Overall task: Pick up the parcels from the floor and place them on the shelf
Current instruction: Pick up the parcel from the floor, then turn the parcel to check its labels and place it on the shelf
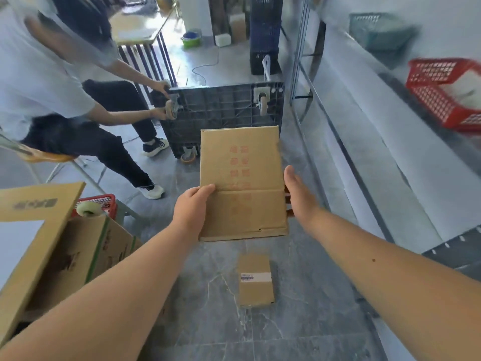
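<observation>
Flat cardboard parcel (242,183) held above floor, red print on top — smaller labelled parcel (255,280) lying on floor below.

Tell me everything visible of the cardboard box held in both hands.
The cardboard box is brown, flat and rectangular, with faded red print on its top face and a seam across it. It is held in the air above the floor, long side pointing away. The left hand grips its left edge, thumb on top; the right hand lies flat against its right edge.
</observation>
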A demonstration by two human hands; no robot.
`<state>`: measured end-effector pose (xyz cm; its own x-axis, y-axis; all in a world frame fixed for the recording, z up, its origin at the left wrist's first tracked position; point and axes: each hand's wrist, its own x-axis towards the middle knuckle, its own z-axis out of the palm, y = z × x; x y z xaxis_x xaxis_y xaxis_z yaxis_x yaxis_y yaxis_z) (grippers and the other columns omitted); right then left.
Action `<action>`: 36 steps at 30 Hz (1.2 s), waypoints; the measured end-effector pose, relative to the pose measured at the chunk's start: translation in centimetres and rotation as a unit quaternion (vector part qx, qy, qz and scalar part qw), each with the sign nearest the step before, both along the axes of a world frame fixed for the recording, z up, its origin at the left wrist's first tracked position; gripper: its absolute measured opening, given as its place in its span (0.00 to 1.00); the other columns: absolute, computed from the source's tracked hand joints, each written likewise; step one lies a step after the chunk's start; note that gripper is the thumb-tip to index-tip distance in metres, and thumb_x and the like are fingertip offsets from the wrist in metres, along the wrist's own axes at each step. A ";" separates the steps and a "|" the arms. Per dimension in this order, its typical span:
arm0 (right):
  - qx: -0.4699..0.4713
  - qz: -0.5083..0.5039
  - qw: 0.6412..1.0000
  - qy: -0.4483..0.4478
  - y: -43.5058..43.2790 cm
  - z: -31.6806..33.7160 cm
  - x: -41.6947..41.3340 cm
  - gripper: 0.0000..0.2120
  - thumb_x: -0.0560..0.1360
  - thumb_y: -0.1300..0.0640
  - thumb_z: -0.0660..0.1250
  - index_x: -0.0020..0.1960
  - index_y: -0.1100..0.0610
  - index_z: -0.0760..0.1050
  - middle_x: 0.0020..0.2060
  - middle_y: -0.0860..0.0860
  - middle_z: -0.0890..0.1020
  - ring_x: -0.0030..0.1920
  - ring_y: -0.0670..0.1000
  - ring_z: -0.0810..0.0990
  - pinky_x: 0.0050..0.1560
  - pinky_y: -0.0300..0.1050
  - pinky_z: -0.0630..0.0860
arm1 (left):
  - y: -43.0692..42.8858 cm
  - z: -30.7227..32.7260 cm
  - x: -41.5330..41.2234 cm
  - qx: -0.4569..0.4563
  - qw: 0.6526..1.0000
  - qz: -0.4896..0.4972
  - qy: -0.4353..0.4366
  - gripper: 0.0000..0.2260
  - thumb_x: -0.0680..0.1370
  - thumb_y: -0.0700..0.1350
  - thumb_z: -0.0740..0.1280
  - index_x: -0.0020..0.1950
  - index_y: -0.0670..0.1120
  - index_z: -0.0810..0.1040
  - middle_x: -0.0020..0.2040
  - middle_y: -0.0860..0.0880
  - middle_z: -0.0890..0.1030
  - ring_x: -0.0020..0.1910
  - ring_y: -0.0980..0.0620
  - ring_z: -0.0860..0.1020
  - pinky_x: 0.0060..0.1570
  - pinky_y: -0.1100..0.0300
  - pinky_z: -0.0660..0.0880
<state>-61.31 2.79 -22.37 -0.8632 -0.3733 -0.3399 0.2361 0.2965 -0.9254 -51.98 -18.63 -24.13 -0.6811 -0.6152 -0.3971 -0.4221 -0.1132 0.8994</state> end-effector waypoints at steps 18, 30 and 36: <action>-0.116 -0.026 0.985 0.121 -0.6 27.3 -2.9 0.24 0.86 0.36 0.51 0.65 0.49 0.79 0.58 0.47 0.83 0.68 0.58 0.80 0.75 0.66 0.71 | -2.7 29.7 -2.7 -0.059 0.978 -0.091 0.181 0.16 0.83 0.47 0.70 0.70 0.59 0.76 0.57 0.54 0.83 0.52 0.53 0.83 0.34 0.63 0.80; -0.167 -0.027 0.971 0.171 2.6 44.5 0.1 0.30 0.84 0.31 0.51 0.71 0.48 0.78 0.71 0.55 0.81 0.71 0.60 0.79 0.75 0.65 0.71 | -0.1 47.8 1.1 -0.108 0.946 -0.126 0.280 0.10 0.84 0.53 0.68 0.65 0.60 0.82 0.61 0.56 0.85 0.58 0.47 0.82 0.74 0.38 0.69; -0.152 -0.022 0.964 0.217 3.7 52.8 2.3 0.36 0.81 0.27 0.51 0.78 0.48 0.72 0.76 0.55 0.77 0.73 0.62 0.77 0.74 0.68 0.73 | 1.3 55.5 3.9 -0.174 0.921 -0.126 0.325 0.16 0.85 0.60 0.63 0.67 0.56 0.83 0.60 0.56 0.87 0.62 0.50 0.83 0.74 0.36 0.70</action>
<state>-59.00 6.48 30.42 -0.9167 -0.3588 0.1758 -0.1860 -0.0063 -0.9825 -48.07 -17.31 31.36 -0.8440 -0.4173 0.3368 0.2459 0.2571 0.9346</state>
